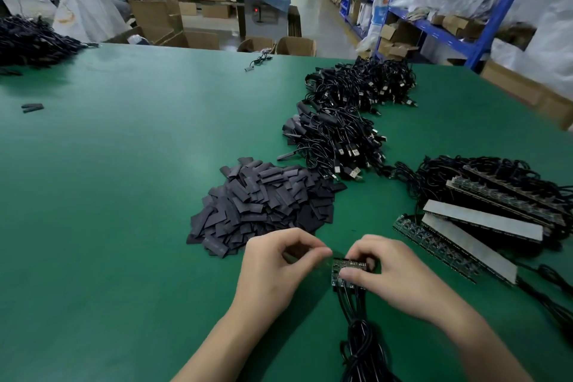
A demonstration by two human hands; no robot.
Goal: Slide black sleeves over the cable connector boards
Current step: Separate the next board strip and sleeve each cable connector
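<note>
A small panel of connector boards [346, 270] with black cables [361, 338] trailing toward me lies on the green table near the front edge. My right hand [390, 276] grips the panel with thumb and curled fingers. My left hand [279, 270] pinches the panel's left edge between thumb and forefinger. A heap of flat black sleeves [263, 205] sits just beyond my left hand.
Piles of sleeved cables [335, 139] and more cables [362, 84] lie behind the sleeves. Strips of board panels with cables [483, 220] lie at the right. Another cable heap [31, 40] is far left. Blue shelving [434, 9] stands at the right.
</note>
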